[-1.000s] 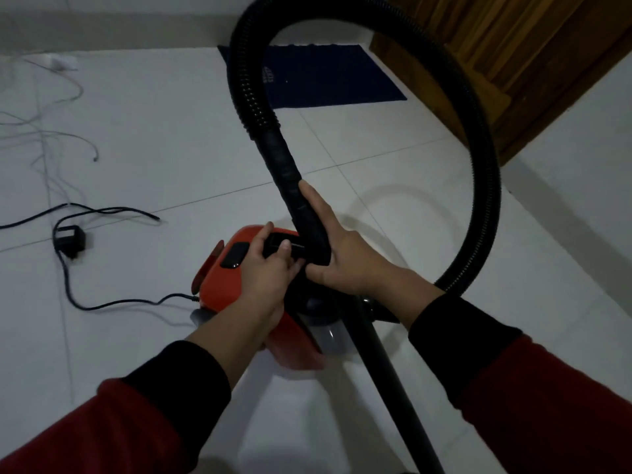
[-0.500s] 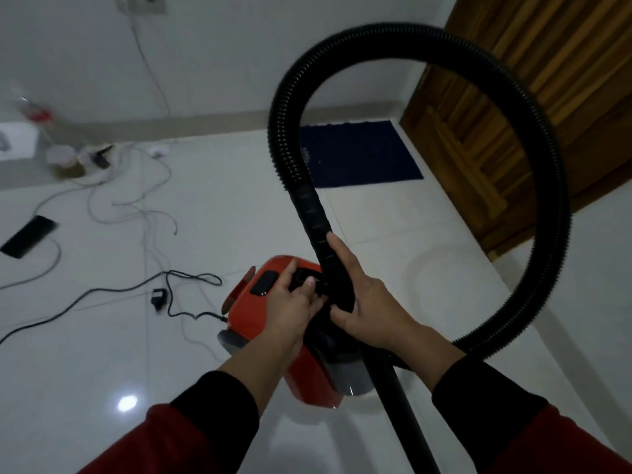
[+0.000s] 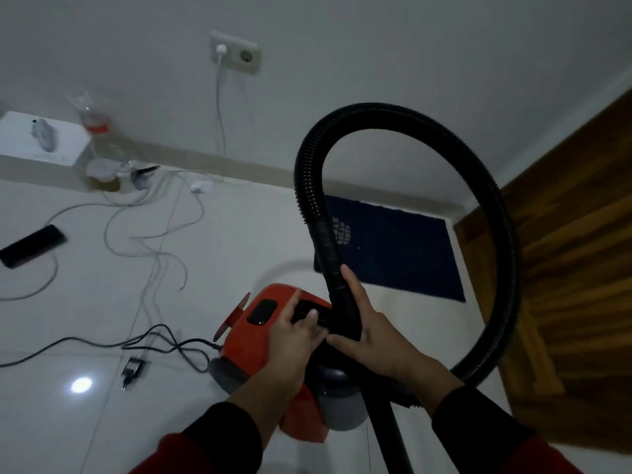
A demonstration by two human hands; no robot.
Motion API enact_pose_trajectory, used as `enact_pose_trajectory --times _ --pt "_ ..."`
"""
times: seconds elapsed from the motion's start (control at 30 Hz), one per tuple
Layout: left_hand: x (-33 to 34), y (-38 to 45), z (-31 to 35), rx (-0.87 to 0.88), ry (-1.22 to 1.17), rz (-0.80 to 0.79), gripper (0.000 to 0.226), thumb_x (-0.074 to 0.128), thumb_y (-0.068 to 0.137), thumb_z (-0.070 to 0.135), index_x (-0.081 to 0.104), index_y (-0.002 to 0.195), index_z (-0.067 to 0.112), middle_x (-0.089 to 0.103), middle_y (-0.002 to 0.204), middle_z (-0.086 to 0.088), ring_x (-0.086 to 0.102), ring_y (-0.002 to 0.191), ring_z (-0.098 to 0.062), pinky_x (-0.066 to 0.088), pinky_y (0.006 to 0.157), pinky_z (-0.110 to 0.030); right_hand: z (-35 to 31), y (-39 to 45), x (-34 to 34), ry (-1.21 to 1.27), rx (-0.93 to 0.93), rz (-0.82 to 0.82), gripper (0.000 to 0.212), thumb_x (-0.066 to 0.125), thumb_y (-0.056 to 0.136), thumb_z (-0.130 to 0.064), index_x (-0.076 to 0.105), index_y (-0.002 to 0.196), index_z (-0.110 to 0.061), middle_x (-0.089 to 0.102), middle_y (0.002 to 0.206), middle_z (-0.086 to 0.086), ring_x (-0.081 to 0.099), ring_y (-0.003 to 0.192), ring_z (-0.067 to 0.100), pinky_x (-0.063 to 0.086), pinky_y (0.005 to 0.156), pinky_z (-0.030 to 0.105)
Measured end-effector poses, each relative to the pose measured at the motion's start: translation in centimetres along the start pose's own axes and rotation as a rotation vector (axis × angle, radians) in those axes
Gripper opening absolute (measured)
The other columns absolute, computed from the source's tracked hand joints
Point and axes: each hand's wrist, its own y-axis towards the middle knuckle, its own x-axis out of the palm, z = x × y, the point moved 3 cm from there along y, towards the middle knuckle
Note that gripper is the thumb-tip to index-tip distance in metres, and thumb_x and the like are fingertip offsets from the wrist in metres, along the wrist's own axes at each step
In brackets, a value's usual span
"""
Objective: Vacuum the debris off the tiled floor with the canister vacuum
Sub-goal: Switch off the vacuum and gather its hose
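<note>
Canister vacuum (image 3: 246, 340): orange body, stood on tiled floor (image 3: 85, 422).
Left hand (image 3: 294, 340): fingers curled over top handle.
Right hand (image 3: 372, 340): hose (image 3: 492, 206) cuff gripped.

One vacuum (image 3: 253, 340); one hose (image 3: 492, 206); two hands (image 3: 294, 340); one mat (image 3: 403, 248).
</note>
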Motion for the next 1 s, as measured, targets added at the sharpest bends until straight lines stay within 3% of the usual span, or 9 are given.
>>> enact_pose_trajectory --times 0.2,0.33,0.5,0.6,0.7,0.87,1.0 --pt "5.1 12.3 6.9 0.102 -0.118 0.055 0.054 0.051 0.095 0.004 0.036 0.143 0.022 0.075 0.08 -0.001 0.071 0.081 -0.014 0.057 0.065 -0.021 -0.3 15.2 -8.2 -0.089 -0.026 -0.101 0.097 0.071 0.081 -0.042 -0.006 0.133 -0.07 0.054 0.114 -0.038 0.06 0.1 -0.01 0.046 0.081 0.004" --pt "8.5 20.0 11.2 0.18 -0.192 0.101 0.054 0.052 0.094 0.005 0.035 0.143 0.02 0.074 0.073 0.002 0.071 0.072 -0.009 0.057 0.063 -0.02 -0.9 24.8 -13.3 -0.146 -0.104 -0.187 0.098 0.071 0.083 -0.038 -0.007 0.132 -0.071 0.043 0.14 -0.02 0.052 0.115 -0.007 0.041 0.089 0.003" --pt "12.0 29.5 14.1 0.246 -0.208 0.233 0.052 0.053 0.094 0.008 0.039 0.141 0.025 0.073 0.079 0.002 0.07 0.087 -0.017 0.058 0.079 -0.03 1.3 35.9 -18.6 -0.171 -0.205 -0.335 0.098 0.07 0.084 -0.035 -0.006 0.133 -0.07 0.04 0.115 -0.051 0.049 0.105 -0.021 0.04 0.084 0.001" --pt "13.5 34.9 14.1 0.303 -0.18 0.337 0.051 0.052 0.095 0.009 0.039 0.141 0.028 0.075 0.074 0.009 0.071 0.082 -0.01 0.058 0.074 -0.026 4.3 42.1 -20.7 -0.188 -0.282 -0.46 0.098 0.07 0.085 -0.033 -0.006 0.135 -0.068 0.032 0.116 -0.062 0.043 0.11 -0.026 0.036 0.082 -0.004" --pt "14.6 39.6 13.2 0.324 -0.238 0.403 0.053 0.049 0.095 0.006 0.036 0.142 0.029 0.076 0.081 0.015 0.071 0.088 -0.006 0.059 0.074 -0.024 8.2 47.3 -21.7 -0.235 -0.329 -0.551 0.1 0.07 0.084 -0.032 -0.008 0.134 -0.069 0.023 0.117 -0.065 0.034 0.109 -0.034 0.03 0.078 -0.009" --pt "13.9 47.0 9.3 0.353 -0.33 0.495 0.054 0.047 0.096 0.005 0.035 0.143 0.027 0.068 0.102 0.009 0.066 0.098 -0.01 0.056 0.086 -0.03 15.6 53.9 -20.3 -0.309 -0.426 -0.654 0.089 0.061 0.08 -0.055 -0.007 0.134 -0.069 0.008 0.127 -0.063 0.02 0.114 -0.037 0.02 0.086 -0.012" --pt "12.1 52.1 3.9 0.322 -0.475 0.557 0.054 0.042 0.098 0.004 0.029 0.146 0.025 0.051 0.135 -0.007 0.057 0.113 -0.02 0.057 0.082 -0.024 21.9 57.7 -18.0 -0.393 -0.449 -0.738 0.09 0.065 0.085 -0.044 -0.006 0.133 -0.07 0.009 0.125 -0.065 0.017 0.112 -0.039 0.018 0.085 -0.013"
